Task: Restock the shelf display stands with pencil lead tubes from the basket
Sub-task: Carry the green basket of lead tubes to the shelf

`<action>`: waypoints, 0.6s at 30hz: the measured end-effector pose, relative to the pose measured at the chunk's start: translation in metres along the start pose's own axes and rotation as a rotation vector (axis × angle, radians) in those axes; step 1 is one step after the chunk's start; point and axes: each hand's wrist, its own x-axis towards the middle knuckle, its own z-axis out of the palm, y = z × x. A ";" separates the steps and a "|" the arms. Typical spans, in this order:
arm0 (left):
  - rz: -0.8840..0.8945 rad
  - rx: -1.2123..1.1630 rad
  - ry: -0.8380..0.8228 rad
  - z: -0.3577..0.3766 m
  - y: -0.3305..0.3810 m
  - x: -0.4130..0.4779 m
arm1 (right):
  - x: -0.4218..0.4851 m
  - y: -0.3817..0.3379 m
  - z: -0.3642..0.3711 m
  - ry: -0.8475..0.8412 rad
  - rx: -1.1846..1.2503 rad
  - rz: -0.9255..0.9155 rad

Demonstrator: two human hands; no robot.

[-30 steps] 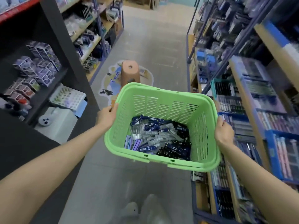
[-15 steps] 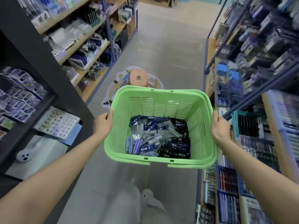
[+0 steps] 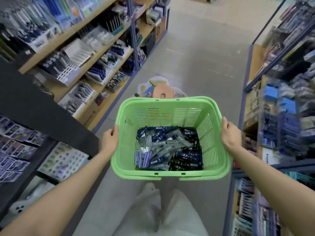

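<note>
A green plastic basket [image 3: 168, 106] hangs in front of me over the aisle floor, held level. My left hand [image 3: 110, 140] grips its left rim and my right hand [image 3: 230, 135] grips its right rim. On the basket's bottom lies a loose pile of pencil lead tubes [image 3: 168, 149], dark blue, black, clear and a few purple. Shelf display stands [image 3: 102, 72] with pens and leads line the wooden shelves on my left; more stock fills the shelves [image 3: 281, 116] on my right, blurred.
An orange stool [image 3: 162, 92] stands on a floor sticker in the aisle just beyond the basket. A black shelf unit [image 3: 42, 108] with boxed goods juts out at near left. My legs in pale trousers [image 3: 153, 210] show below the basket. The grey aisle floor [image 3: 196, 48] runs ahead.
I have walked forward along the aisle with the basket. The left wooden shelves have come closer, the black unit has slid back, and the stool is now partly hidden behind the basket's far rim.
</note>
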 end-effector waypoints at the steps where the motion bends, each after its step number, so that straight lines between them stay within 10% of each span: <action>1: -0.014 0.019 0.011 0.000 0.004 0.014 | 0.016 -0.012 0.006 -0.011 0.000 -0.012; 18: -0.370 -0.097 0.344 -0.002 0.056 0.173 | 0.270 -0.229 0.127 -0.343 -0.079 -0.411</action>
